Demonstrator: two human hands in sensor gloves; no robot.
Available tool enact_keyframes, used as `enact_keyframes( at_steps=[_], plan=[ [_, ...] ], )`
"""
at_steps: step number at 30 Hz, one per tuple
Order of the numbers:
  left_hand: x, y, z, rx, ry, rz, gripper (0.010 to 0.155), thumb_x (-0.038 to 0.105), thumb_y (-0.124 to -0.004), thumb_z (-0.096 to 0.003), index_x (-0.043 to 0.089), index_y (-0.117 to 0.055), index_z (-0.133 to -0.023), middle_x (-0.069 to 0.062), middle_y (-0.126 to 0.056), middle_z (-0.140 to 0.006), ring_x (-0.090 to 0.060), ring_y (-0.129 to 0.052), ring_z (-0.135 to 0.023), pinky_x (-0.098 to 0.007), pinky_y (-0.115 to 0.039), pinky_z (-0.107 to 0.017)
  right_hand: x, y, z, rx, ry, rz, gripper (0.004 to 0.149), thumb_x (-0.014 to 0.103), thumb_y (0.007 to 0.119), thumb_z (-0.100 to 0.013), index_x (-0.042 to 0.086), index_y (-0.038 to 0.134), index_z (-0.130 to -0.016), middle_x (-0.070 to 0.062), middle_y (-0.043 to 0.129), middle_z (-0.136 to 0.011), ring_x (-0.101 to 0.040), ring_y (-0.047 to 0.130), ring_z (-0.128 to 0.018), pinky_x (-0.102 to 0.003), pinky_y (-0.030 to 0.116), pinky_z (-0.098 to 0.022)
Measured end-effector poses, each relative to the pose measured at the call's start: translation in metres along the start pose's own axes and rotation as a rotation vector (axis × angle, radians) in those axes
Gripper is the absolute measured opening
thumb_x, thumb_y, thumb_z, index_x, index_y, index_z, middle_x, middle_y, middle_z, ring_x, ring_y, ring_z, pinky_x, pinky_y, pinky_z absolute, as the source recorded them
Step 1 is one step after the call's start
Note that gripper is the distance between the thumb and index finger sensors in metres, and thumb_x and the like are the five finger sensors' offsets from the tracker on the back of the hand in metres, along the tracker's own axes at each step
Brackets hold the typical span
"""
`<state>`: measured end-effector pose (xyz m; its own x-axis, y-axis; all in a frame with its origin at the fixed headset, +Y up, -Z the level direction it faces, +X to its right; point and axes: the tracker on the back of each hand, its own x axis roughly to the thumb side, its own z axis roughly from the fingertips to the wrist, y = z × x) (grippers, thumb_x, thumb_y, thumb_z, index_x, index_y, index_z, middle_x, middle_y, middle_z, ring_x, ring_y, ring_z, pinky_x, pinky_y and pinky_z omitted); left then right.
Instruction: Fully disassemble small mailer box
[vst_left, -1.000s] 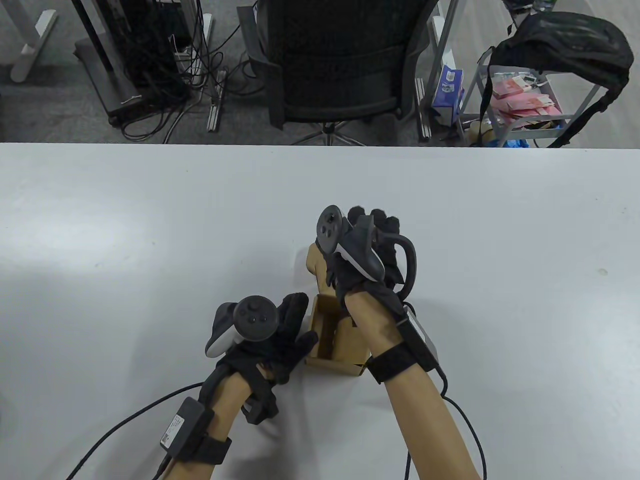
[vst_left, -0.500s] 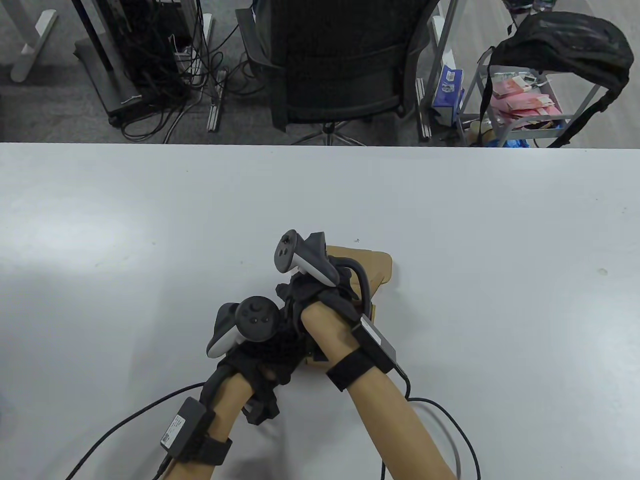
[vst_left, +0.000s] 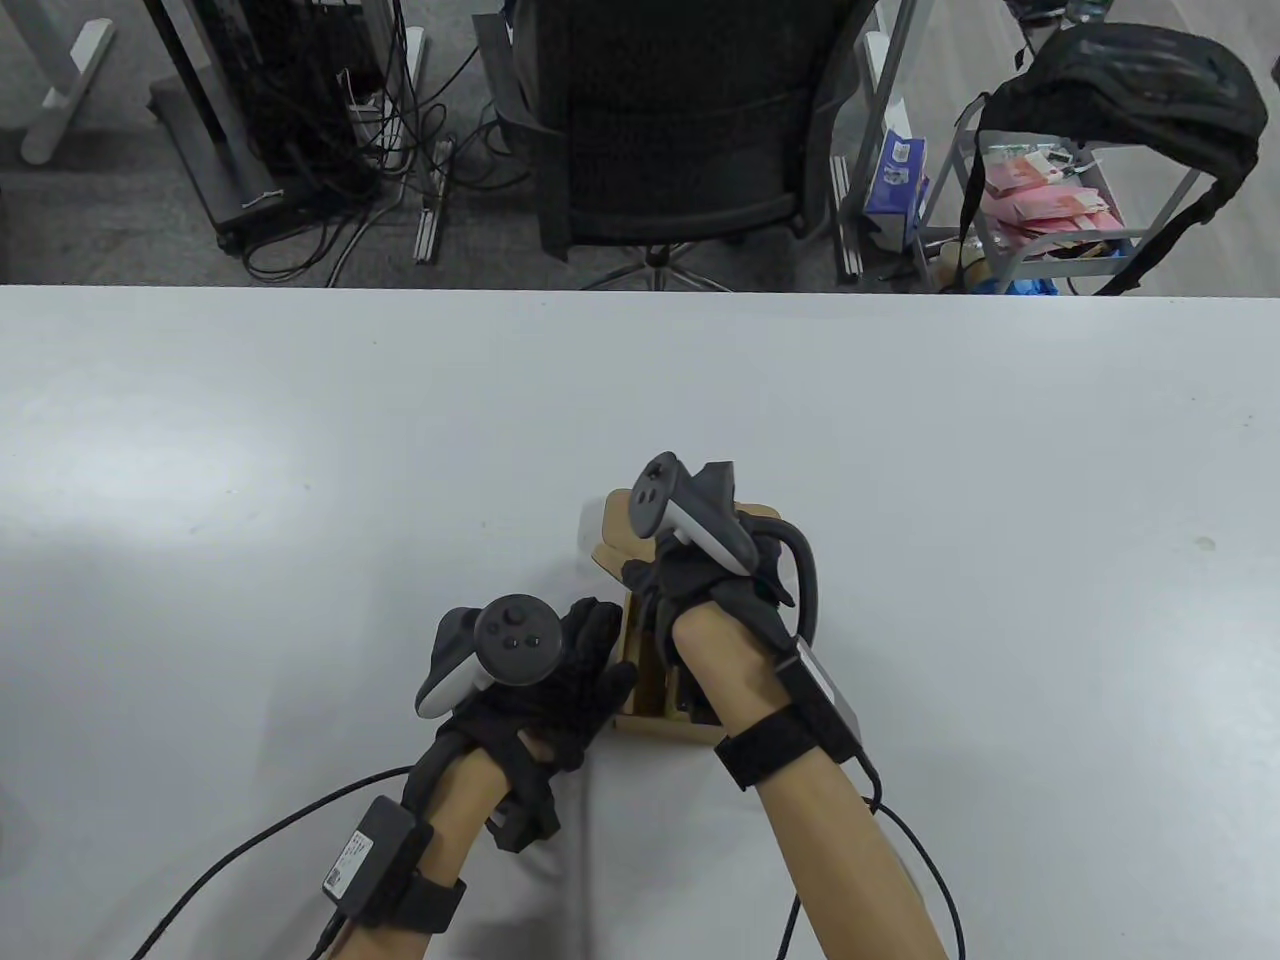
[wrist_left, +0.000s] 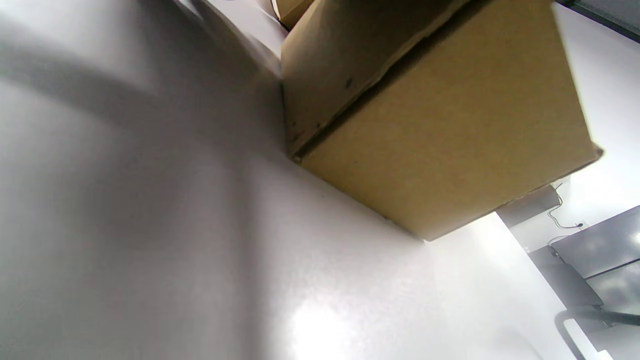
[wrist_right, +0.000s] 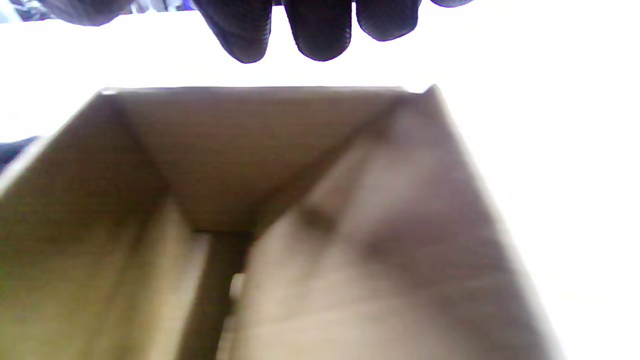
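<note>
Between both hands, brown mailer box (vst_left: 645, 680) stands open-topped.

Your right hand's fingertips (wrist_right: 320, 30) hang in dark gloves from the top edge, just above the far wall of the mailer box (wrist_right: 280, 200). Below them you look straight into the open brown cardboard interior, walls sloping down to a dark seam, white glare all around
</note>
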<state>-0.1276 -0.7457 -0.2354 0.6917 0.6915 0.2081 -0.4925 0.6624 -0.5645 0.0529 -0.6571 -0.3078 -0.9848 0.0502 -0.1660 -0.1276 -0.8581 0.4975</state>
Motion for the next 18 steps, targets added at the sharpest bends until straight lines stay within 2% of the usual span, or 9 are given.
enact_keyframes(
  at_steps=[9,14,18],
  plan=[
    [0.000,0.000,0.000,-0.003,0.002,0.000,0.083,0.065,-0.048,-0.0474,0.015,-0.022,-0.108,-0.018,-0.019,-0.115,-0.047,-0.033,-0.106,-0.061,-0.040,-0.075,-0.072,0.021,-0.005,0.055,0.062,-0.152,0.070,0.060,0.061,-0.036,0.029,0.050,-0.099,-0.005,0.045,-0.111,-0.041,0.042,-0.103,-0.060,0.036,-0.074],
    [0.001,-0.001,0.000,0.000,0.004,-0.004,0.083,0.065,-0.048,-0.0473,0.015,-0.022,-0.108,-0.016,-0.019,-0.115,-0.047,-0.033,-0.106,-0.061,-0.040,-0.075,-0.092,0.040,-0.008,0.116,0.024,-0.336,0.073,0.063,0.057,-0.035,0.029,0.046,-0.099,-0.010,0.051,-0.109,-0.043,0.046,-0.101,-0.061,0.039,-0.073],
    [0.001,-0.001,0.000,0.000,0.005,-0.005,0.083,0.066,-0.047,-0.0472,0.015,-0.022,-0.108,-0.016,-0.020,-0.115,-0.047,-0.034,-0.106,-0.061,-0.040,-0.075,-0.099,0.054,-0.009,0.112,-0.018,-0.413,0.075,0.066,0.052,-0.034,0.026,0.048,-0.098,-0.011,0.054,-0.107,-0.043,0.047,-0.100,-0.061,0.040,-0.072]
  ],
)
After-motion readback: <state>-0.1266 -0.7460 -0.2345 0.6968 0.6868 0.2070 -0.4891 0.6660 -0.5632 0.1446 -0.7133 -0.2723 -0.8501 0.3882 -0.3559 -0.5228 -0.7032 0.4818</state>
